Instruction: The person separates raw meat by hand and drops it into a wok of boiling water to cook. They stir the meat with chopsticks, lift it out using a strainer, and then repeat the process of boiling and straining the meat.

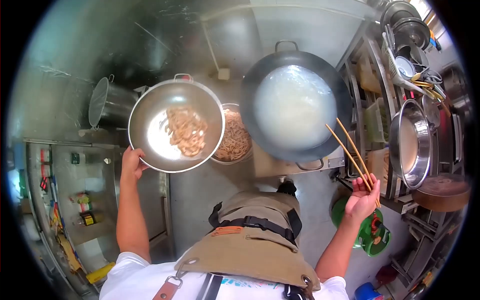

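My left hand [133, 164] grips the lower left rim of a wide metal bowl [176, 162]. Brown strips of food [187, 131] lie inside this bowl, right of its middle. A pair of long wooden chopsticks [348, 153] is held in my right hand [363, 196], their tips pointing up and left over the right edge of a large dark wok [252, 120]. Cloudy whitish liquid [295, 107] fills the wok's middle. Partly behind the metal bowl, between it and the wok, another container [231, 161] holds more brown strips [234, 137].
A tall metal pot [112, 105] stands at the left. On the right, a rack carries a steel bowl [411, 145] with pale contents, a utensil basket [395, 67] and a round brown board [442, 192]. A green container [342, 212] is low at the right.
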`<control>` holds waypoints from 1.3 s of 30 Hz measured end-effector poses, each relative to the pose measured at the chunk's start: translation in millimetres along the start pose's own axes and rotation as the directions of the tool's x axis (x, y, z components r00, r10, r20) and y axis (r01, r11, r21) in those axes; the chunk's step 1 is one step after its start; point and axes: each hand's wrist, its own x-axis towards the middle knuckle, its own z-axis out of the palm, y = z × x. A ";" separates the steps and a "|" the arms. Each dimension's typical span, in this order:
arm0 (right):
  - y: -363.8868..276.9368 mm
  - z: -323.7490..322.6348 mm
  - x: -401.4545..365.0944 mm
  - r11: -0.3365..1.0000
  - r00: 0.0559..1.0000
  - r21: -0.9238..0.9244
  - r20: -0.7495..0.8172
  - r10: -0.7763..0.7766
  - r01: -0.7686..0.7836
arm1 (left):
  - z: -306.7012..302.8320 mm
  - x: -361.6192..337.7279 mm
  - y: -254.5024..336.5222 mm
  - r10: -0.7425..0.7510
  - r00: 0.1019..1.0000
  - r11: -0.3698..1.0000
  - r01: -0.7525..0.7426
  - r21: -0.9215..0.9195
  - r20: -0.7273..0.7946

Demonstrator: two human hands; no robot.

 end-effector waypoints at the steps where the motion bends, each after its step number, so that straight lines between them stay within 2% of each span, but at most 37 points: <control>1: 2.0 -0.1 -2.6 1.000 1.000 -0.007 -0.015 0.009 -0.010 | 1.6 9.9 -3.5 0.010 1.000 0.994 -0.007 0.111 -0.026; 3: 6.0 -1.2 -4.1 0.999 0.999 -0.019 -0.011 0.032 -0.032 | 7.1 51.8 -29.6 0.060 0.995 0.941 -0.028 0.337 -0.086; 5: 10.8 0.1 -4.3 0.999 0.999 -0.024 -0.011 0.041 -0.041 | 22.2 119.8 -70.6 0.064 0.984 0.793 0.051 0.607 -0.166; 7: 11.6 0.1 -3.8 0.998 0.999 -0.054 0.017 0.034 -0.033 | 75.0 139.2 -71.2 0.061 0.977 0.457 0.157 0.876 -0.206; 11: 5.2 -7.2 -6.0 0.997 0.998 -0.070 0.063 -0.008 0.012 | 124.9 167.9 -71.7 0.042 0.989 0.050 -0.140 0.989 0.138; 14: 5.1 -12.8 -4.9 0.998 0.996 -0.063 0.088 -0.023 0.029 | 128.9 190.4 -74.4 0.137 0.981 0.048 -0.144 0.988 0.136; 16: 7.4 -15.0 -4.7 0.998 0.997 -0.056 0.072 -0.005 0.009 | 99.7 241.8 -111.0 0.119 0.981 -0.057 -0.148 0.987 0.154; 17: 9.0 -14.7 -4.3 0.999 0.999 -0.051 0.044 0.010 -0.008 | 104.3 251.4 -107.4 0.119 0.977 -0.108 -0.162 0.981 0.174; 18: 10.0 -14.3 -2.9 0.999 1.000 -0.042 0.010 0.016 -0.016 | 114.6 259.9 -108.2 0.139 0.978 -0.096 -0.143 0.985 0.155; 20: 6.9 -15.5 -3.2 0.999 0.999 -0.037 0.041 -0.016 0.017 | 131.2 229.1 -105.3 0.149 0.983 -0.072 -0.094 0.993 0.104; 21: 4.6 -12.9 -3.8 0.998 0.998 -0.052 0.049 -0.030 0.033 | 130.9 219.5 -100.1 0.136 0.984 -0.023 -0.113 0.993 0.115; 24: 3.7 -7.0 0.6 0.998 0.999 -0.058 0.050 -0.020 0.022 | 117.3 216.8 -81.3 0.104 0.976 -0.008 -0.191 0.982 0.191; 25: 4.3 -5.2 3.5 0.998 1.000 -0.057 0.030 0.002 0.000 | 112.6 213.2 -71.9 0.115 0.967 -0.082 -0.217 0.973 0.226; 26: 4.4 -4.9 6.3 0.998 1.000 -0.055 0.005 0.017 -0.017 | 112.5 187.5 -44.9 0.112 0.973 -0.085 -0.193 0.978 0.202; 28: 9.3 -1.6 13.8 0.998 1.000 -0.060 -0.007 0.013 -0.014 | 107.7 156.2 -7.6 0.203 0.950 -0.136 -0.214 0.967 0.239; 29: 11.5 1.2 18.6 0.997 0.999 -0.075 -0.034 0.027 -0.029 | 112.9 122.3 24.8 0.268 0.942 -0.064 -0.193 0.979 0.204; 30: 13.4 2.4 23.3 0.995 0.997 -0.089 -0.061 0.043 -0.048 | 104.2 104.9 44.0 0.428 0.868 -0.036 -0.262 0.964 0.252; 31: 15.3 2.3 28.3 0.995 0.998 -0.089 -0.041 0.041 -0.044 | 106.1 73.5 76.4 0.490 0.800 -0.026 -0.383 0.923 0.346; 32: 17.9 2.8 33.6 0.995 0.999 -0.086 -0.015 0.044 -0.045 | 102.5 63.2 98.4 0.558 0.768 0.042 -0.406 0.913 0.316; 33: 19.3 3.1 38.9 0.994 0.998 -0.090 -0.012 0.054 -0.055 | 90.0 53.4 116.1 0.633 0.609 -0.069 -0.569 0.819 0.477; 34: 20.1 7.0 41.7 0.995 0.998 -0.085 -0.020 0.059 -0.060 | 107.7 21.9 141.2 0.649 0.650 0.035 -0.546 0.837 0.397; 35: 21.5 7.7 46.2 0.993 0.997 -0.090 -0.019 0.069 -0.071 | 137.5 -19.3 166.3 0.627 0.701 0.018 -0.449 0.894 0.339; 36: 23.6 8.5 50.6 0.992 0.997 -0.093 -0.020 0.080 -0.081 | 148.8 -24.7 174.1 0.703 0.582 0.010 -0.584 0.812 0.410; 37: 25.3 11.3 53.1 0.992 0.997 -0.098 -0.019 0.079 -0.080 | 175.2 -43.6 184.0 0.704 0.579 0.020 -0.595 0.804 0.411; 39: 32.8 10.0 58.5 0.989 0.995 -0.117 0.002 0.096 -0.095 | 222.5 -44.3 190.0 0.770 0.317 -0.179 -0.725 0.665 0.554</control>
